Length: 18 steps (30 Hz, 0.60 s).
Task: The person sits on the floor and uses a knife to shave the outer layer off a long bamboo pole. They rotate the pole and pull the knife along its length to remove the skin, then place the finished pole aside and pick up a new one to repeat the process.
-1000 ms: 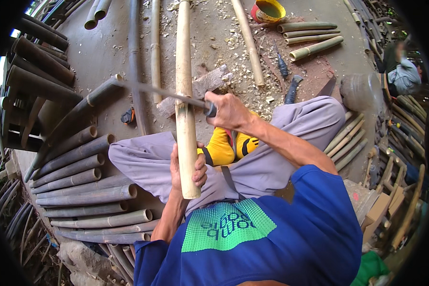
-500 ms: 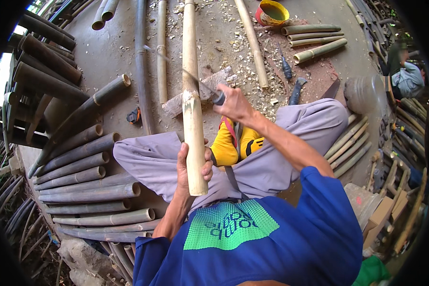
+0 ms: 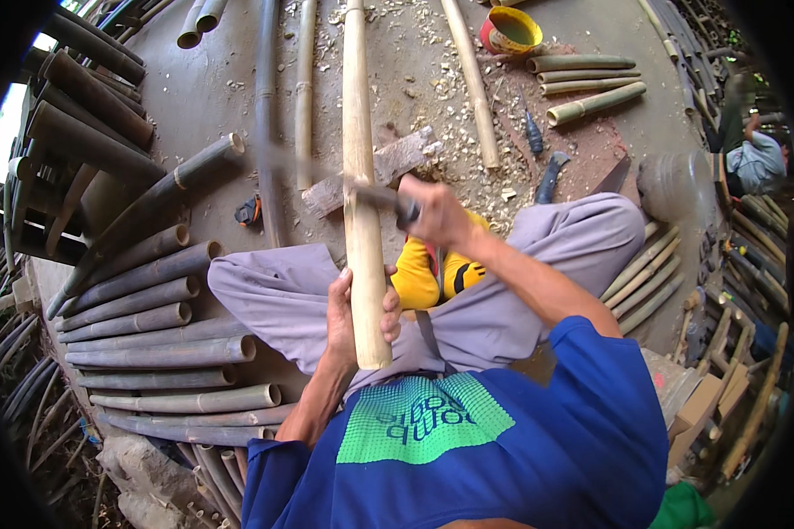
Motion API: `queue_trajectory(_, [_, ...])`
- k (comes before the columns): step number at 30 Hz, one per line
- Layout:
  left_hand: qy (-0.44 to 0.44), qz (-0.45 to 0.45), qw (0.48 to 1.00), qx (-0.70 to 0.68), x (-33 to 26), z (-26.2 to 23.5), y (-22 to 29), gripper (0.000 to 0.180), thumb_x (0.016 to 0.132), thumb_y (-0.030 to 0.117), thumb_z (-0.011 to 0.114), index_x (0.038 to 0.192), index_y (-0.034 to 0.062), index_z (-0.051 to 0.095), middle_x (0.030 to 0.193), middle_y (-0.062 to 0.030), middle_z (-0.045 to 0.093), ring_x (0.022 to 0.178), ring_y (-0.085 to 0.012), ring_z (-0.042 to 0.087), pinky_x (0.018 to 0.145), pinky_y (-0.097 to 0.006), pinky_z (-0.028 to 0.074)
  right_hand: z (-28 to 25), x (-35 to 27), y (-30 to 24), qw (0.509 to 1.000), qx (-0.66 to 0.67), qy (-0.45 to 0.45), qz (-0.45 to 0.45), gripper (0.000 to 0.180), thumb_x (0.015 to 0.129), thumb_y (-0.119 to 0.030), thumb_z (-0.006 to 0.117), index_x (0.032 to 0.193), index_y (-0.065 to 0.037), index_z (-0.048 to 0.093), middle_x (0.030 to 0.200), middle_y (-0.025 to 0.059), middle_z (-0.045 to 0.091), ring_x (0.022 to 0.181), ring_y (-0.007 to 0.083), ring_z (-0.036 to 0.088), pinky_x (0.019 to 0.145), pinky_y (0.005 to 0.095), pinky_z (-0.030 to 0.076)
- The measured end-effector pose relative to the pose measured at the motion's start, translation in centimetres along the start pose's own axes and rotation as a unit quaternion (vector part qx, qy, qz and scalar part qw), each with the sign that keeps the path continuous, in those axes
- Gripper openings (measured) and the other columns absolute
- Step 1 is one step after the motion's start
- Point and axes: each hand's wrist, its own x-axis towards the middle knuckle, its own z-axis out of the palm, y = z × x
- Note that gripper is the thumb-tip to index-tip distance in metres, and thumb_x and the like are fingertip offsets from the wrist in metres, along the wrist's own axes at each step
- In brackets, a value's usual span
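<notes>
A long peeled bamboo pole [image 3: 359,132] runs from the far edge of view toward my lap, pale and smooth along most of its length. My left hand [image 3: 339,310] grips it near its close end, thumb on one side and fingertips showing on the other. In my right hand [image 3: 438,213] is a knife [image 3: 404,208] with a dark handle. Its blade lies across the pole, smeared by motion on the left side. Beneath the pole a rough wooden block [image 3: 406,159] rests on the ground.
Dark bamboo poles [image 3: 163,354] lie stacked at left, near a tape measure [image 3: 249,212]. Wood shavings litter the ground ahead. A chisel-like tool [image 3: 533,134], a dark-handled tool [image 3: 551,176], short bamboo pieces [image 3: 595,102] and a yellow-red bucket [image 3: 511,32] sit right. Another person [image 3: 755,159] is far right.
My right hand and the knife have come closer to me along the pole, and the blade now lies at a rough patch. My left hand keeps its hold.
</notes>
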Motion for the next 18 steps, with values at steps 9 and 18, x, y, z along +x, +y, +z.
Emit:
queue_trajectory(9, [0.025,0.026,0.999,0.031,0.2,-0.4,-0.3,0.057,0.091,0.056,0.041,0.119,0.0062,0.045,0.077,-0.0096,0.051,0.051,-0.0173,0.05,0.041,-0.03,0.044,0.9,0.5,0.4,0.999,0.009,0.026,0.038,0.019,0.068,-0.008,0.064,0.075,-0.003,0.047,0.06,0.0125,0.057,0.052,0.025,0.062,0.052,0.036,0.05])
queue_trajectory(18, [0.07,0.031,0.996,0.046,0.5,0.0,-0.3,0.061,0.089,0.058,0.039,0.119,0.0054,0.046,0.075,-0.0087,0.051,0.053,-0.0177,0.049,0.046,-0.031,0.043,0.6,1.4,1.2,1.0,-0.022,0.004,-0.003,0.022,0.067,-0.01,0.065,0.082,-0.005,0.049,0.06,0.0157,0.059,0.053,0.0315,0.062,0.05,0.0433,0.052])
